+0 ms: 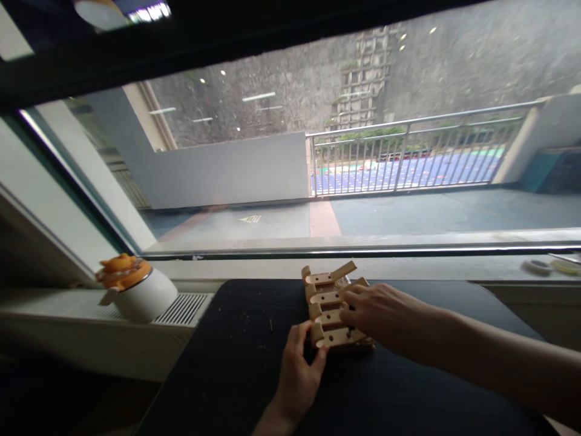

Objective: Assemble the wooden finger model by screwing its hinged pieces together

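A pale wooden assembly lies on the dark table, made of several side-by-side slats with rounded raised ends and small dark holes. At its near left corner, my left hand grips the end of the nearest slat between thumb and fingers. My right hand reaches over the right side from the right, its fingers bent and closed on the middle slats; what the fingertips hold is hidden. The farthest slat angles up to the right. Left of the assembly, a small thin nail-like piece is on the tabletop.
The black table has rounded far corners and pale crumbs on its left part. A white pot with an orange lid stands on the vented ledge to the left. Tape rolls lie on the right sill, below a large window.
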A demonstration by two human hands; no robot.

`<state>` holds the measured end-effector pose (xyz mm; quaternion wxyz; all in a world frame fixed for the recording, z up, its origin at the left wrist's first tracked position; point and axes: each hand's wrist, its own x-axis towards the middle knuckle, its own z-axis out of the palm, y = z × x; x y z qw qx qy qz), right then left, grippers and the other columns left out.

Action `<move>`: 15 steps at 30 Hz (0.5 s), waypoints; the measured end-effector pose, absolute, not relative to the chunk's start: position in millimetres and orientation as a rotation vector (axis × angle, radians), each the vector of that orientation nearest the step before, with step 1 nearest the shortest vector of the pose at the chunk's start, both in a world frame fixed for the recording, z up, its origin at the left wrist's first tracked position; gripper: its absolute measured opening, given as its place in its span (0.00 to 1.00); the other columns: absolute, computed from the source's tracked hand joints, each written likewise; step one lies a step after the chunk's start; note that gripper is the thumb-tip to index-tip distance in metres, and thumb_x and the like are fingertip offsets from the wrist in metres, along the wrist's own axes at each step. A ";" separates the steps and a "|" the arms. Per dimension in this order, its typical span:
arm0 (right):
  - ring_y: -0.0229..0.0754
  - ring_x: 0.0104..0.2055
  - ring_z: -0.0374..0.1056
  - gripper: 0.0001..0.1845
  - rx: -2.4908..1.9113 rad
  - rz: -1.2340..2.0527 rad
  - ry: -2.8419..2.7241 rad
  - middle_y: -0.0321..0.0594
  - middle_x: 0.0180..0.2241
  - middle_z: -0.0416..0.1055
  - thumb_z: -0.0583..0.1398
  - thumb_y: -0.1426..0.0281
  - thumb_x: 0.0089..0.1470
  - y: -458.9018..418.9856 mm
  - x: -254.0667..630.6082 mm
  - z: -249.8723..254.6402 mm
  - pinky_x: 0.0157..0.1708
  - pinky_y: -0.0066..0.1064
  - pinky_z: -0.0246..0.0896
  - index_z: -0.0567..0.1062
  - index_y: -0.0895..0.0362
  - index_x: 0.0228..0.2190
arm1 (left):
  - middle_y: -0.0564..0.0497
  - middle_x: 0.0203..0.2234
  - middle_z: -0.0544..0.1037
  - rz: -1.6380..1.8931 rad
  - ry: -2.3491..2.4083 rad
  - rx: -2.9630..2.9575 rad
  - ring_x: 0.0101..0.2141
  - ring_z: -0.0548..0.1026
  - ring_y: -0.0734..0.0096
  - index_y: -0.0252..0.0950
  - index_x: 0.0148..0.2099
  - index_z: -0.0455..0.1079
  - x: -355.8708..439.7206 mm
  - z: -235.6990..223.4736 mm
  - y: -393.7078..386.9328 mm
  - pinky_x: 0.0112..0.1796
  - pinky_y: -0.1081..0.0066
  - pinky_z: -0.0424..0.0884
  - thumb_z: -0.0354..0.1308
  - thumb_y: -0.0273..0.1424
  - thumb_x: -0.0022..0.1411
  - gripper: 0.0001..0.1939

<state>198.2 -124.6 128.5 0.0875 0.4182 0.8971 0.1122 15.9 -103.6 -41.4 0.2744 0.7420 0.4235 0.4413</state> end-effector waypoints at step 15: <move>0.43 0.29 0.73 0.07 1.326 0.172 2.643 0.42 0.27 0.76 0.58 0.81 0.51 -119.0 204.2 121.5 0.22 0.30 0.53 0.75 0.61 0.28 | 0.48 0.41 0.73 1.170 1.142 2.006 0.43 0.73 0.64 0.39 0.50 0.65 14.7 -42.2 -104.1 0.46 0.65 0.70 0.56 0.26 0.58 0.16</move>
